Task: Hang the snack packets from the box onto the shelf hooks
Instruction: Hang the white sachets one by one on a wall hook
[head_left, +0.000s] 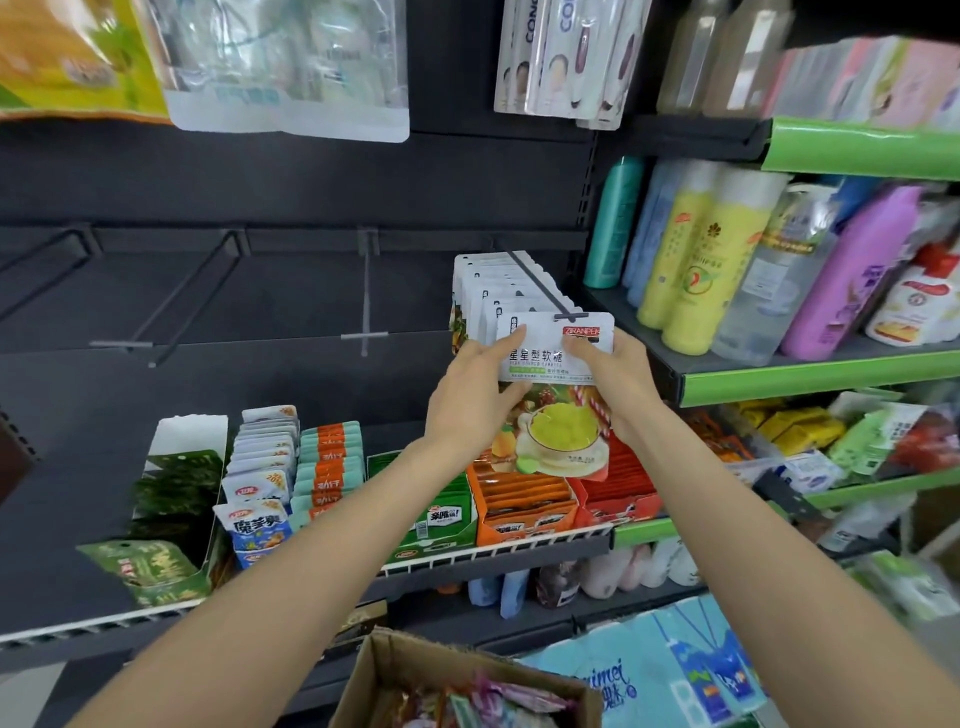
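Both hands pinch one packet (555, 358) by its upper edges, the left hand (475, 400) on its left side and the right hand (613, 379) on its right. The packet sits at the tip of the hook (540, 288), in front of a row of packets already hanging there. The box (415, 675) stands well below the hook.

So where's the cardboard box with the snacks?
In the head view, the cardboard box sits bottom centre, below the forearms, left of the blue tissue packs.

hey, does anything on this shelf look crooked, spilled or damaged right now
Nothing stands out. Both hands, left hand and right hand, hold the snack packet upright at the hook, level with those behind.
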